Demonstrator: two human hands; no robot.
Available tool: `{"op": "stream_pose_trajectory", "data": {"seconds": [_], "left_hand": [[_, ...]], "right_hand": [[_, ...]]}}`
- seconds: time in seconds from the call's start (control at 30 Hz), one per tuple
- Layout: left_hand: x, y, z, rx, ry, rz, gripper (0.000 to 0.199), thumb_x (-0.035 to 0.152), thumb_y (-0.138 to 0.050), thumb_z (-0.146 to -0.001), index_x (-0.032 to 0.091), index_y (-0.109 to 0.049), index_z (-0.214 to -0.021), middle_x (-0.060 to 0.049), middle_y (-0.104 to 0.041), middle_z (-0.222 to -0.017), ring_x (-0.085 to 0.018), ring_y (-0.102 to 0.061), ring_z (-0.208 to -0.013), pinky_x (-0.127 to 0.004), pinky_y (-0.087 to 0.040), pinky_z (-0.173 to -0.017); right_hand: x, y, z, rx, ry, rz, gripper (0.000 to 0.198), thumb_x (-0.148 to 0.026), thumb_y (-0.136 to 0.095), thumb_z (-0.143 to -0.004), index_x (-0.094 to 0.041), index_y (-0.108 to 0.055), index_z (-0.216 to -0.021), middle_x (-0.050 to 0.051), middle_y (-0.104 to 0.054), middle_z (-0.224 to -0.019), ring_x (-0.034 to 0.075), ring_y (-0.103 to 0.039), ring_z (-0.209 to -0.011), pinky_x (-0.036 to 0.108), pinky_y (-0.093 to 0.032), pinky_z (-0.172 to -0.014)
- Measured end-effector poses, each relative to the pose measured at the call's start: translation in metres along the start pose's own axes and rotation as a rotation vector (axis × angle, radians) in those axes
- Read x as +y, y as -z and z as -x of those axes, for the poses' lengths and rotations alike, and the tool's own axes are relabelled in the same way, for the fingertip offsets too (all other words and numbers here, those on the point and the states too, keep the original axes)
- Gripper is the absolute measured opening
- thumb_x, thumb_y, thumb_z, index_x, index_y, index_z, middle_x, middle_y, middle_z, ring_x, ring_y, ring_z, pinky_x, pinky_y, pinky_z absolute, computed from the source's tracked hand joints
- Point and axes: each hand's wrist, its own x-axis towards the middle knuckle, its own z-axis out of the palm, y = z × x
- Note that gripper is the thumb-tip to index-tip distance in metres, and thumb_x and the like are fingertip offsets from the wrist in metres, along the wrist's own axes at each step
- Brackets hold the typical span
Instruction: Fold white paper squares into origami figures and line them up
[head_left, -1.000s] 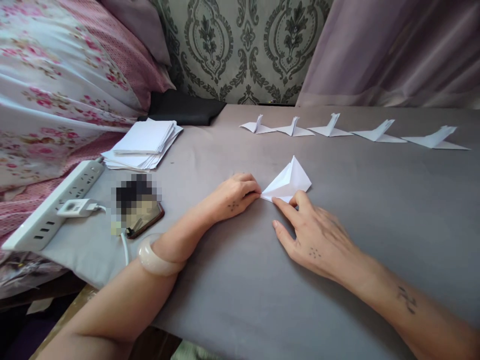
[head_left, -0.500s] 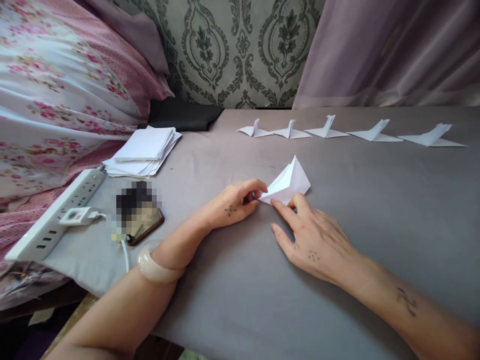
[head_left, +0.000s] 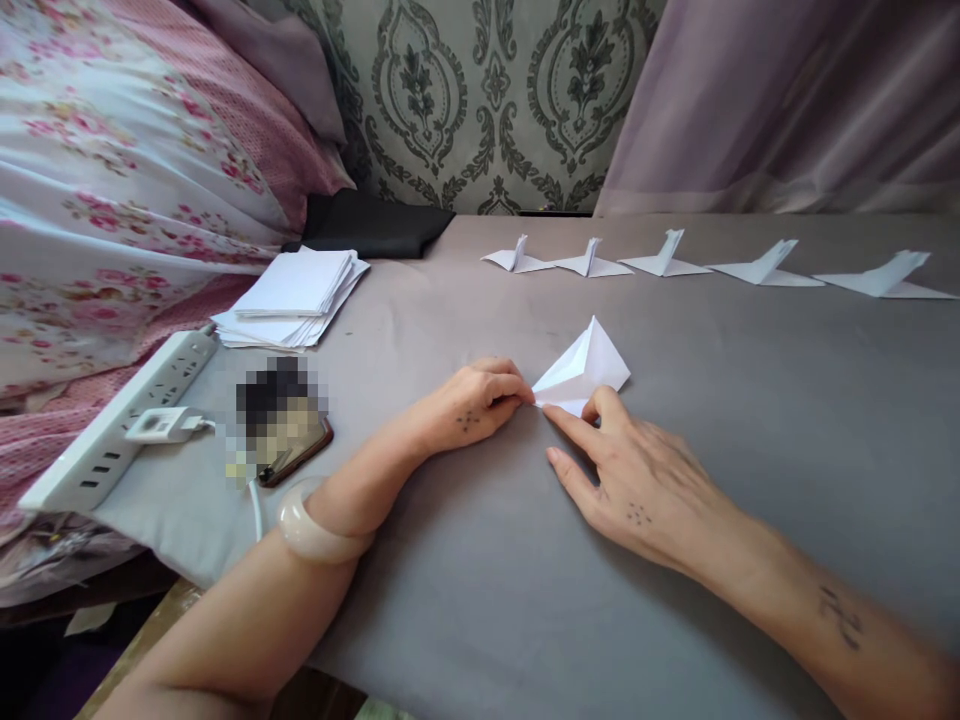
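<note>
A white folded paper (head_left: 589, 368) lies on the grey cloth, its upper point raised a little towards the back. With thumb and fingertips together, my left hand (head_left: 480, 402) pinches the paper's left corner. The index fingertip of my right hand (head_left: 630, 470) presses the near edge just beside that corner. My right thumb is stretched out over the cloth, apart from the index finger, and the other fingers are bent by the paper's right part. Underneath the fingertips, the paper's edge is hidden.
Several folded paper figures (head_left: 667, 258) stand in a row at the back right. A stack of white paper (head_left: 292, 285), a black cloth (head_left: 367, 225), a phone (head_left: 300, 450) and a power strip (head_left: 112, 430) with a plugged charger (head_left: 161, 425) lie on the left.
My left fingers have closed on the paper's left corner. The paper's upper flap lies flatter and more opened out. My right index finger stays on the near edge. The whole view has shifted slightly.
</note>
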Motion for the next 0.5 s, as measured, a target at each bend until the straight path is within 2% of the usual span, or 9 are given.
{"op": "stream_pose_trajectory", "data": {"seconds": [0.23,0.5], "left_hand": [[-0.002,0.007,0.001,-0.01,0.055,-0.027,0.03,0.007,-0.047,-0.081,0.018,-0.072,-0.093,-0.005,-0.067,-0.095,-0.013,-0.062,-0.077,-0.023,-0.048,-0.071],[-0.013,0.01,-0.001,0.127,0.286,-0.093,0.028,0.01,-0.046,-0.078,0.017,-0.073,-0.086,-0.004,-0.07,-0.092,-0.014,-0.062,-0.073,-0.026,-0.048,-0.071]], "right_hand": [[-0.004,-0.001,-0.003,0.027,0.033,0.1,0.046,-0.046,-0.034,-0.096,-0.03,-0.053,-0.135,0.009,-0.054,-0.106,0.015,-0.057,-0.063,0.032,-0.04,-0.06],[-0.009,0.001,-0.013,-0.051,0.032,0.064,0.046,-0.049,-0.033,-0.097,-0.034,-0.05,-0.137,0.007,-0.056,-0.1,0.018,-0.06,-0.073,0.031,-0.04,-0.062]]}}
